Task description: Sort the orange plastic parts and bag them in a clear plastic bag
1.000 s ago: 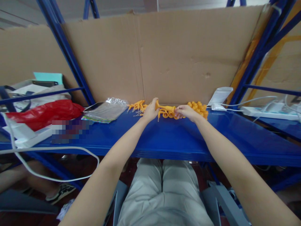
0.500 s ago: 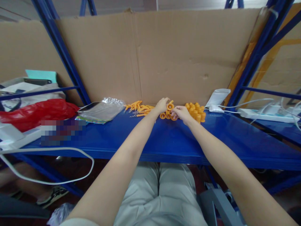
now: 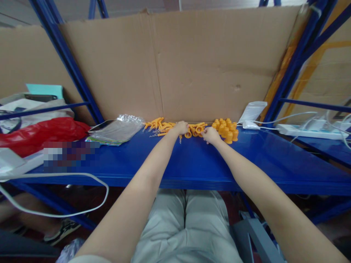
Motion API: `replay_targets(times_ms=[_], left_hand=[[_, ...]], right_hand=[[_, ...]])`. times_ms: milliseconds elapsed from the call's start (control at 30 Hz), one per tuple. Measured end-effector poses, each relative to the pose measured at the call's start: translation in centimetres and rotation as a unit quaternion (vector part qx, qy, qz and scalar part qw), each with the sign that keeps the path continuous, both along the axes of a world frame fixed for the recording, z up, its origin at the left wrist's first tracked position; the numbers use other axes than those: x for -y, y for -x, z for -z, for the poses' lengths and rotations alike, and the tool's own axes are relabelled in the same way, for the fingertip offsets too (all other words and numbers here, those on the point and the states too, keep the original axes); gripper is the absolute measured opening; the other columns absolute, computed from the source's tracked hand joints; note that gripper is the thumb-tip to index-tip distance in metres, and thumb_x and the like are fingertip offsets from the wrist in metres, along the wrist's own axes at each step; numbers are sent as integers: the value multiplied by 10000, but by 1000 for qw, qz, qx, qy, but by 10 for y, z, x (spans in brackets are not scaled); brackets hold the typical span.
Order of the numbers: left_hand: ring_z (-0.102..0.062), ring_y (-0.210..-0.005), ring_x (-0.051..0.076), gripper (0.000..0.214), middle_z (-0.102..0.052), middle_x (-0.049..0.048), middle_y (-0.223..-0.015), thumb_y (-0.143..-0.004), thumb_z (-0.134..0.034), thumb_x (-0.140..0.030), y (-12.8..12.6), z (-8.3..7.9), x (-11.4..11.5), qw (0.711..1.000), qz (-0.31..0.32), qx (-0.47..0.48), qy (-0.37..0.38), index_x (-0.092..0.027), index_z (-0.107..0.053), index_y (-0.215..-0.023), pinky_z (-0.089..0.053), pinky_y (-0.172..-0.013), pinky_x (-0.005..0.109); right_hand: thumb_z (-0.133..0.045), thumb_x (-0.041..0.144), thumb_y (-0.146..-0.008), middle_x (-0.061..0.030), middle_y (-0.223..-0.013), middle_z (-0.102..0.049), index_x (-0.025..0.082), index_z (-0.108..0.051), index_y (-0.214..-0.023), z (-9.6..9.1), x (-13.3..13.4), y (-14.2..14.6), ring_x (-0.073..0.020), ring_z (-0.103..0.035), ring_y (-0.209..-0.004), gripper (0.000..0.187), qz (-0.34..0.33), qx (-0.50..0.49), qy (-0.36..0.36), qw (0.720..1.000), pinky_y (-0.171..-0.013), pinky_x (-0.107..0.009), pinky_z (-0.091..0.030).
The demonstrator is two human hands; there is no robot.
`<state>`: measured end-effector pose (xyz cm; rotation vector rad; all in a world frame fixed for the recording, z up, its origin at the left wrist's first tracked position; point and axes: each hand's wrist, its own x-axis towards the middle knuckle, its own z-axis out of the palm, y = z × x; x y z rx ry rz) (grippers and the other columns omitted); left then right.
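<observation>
My left hand is closed at the right end of a pile of orange corkscrews with T-shaped handles and metal spirals. What its fingers hold is hidden. One metal spiral points toward me just below that hand. Between my hands, several orange cups lie on their sides, open ends facing me, with metal spirals inside. My right hand has its fingers curled together against the rightmost of these; what is in them cannot be made out. Beyond it, more orange cups stand upside down in a cluster.
The blue shelf is backed by a cardboard sheet. To the left lie clear plastic bags and a red bag. A white pouch and a power strip are at the right. A white cable loops over the front edge.
My left hand has moved left, away from the cup it held up, toward the corkscrews. That cup now appears lower, among the others. My right hand has turned slightly and stays beside the cups.
</observation>
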<state>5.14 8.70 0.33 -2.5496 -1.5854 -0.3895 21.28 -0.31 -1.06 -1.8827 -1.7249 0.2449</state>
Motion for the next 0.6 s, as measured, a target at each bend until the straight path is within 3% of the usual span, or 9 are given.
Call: replay_targets(times_ms=[67, 200, 400, 600], left_hand=[[-646, -1176, 306, 323, -706, 176, -1213, -869, -491, -212, 12, -5, -2, 1000, -3, -9, -3, -149, -740, -1066, -492, -1012, 426], [-668, -1144, 253, 449, -718, 102, -1238, -742, -596, -162, 40, -17, -6, 999, 19, -2, 31, -196, -725, -1171, -507, -980, 310], [-630, -1217, 253, 630, -667, 68, -1341, -670, -700, -209, 70, -26, -6, 993, 43, -70, 87, -245, -655, -1297, -464, -1031, 291], [-442, -1416, 296, 888, -466, 131, -1539, -636, -792, -477, 75, -18, 7, 988, 104, -90, 76, -225, -513, -1441, -346, -1153, 363]], right_hand=[[-517, 245, -945, -130, -772, -746, 165, -698, -824, 0, 2, 2, -239, -741, -789, 231, 14, 37, -5, 999, -758, -315, -559], [-506, 256, -950, -195, -1074, -741, 153, -709, -1048, 1, 5, 6, -304, -685, -1104, 248, 31, 88, -24, 995, -897, -369, -531], [-436, 243, -971, -234, -1169, -702, 110, -667, -1176, -1, 9, 11, -325, -652, -1166, 336, 32, 139, -13, 990, -926, -376, -508], [-422, 189, -949, -220, -1173, -685, 112, -673, -1128, -7, 16, 17, -332, -631, -1151, 318, 20, 165, -62, 984, -942, -407, -468]])
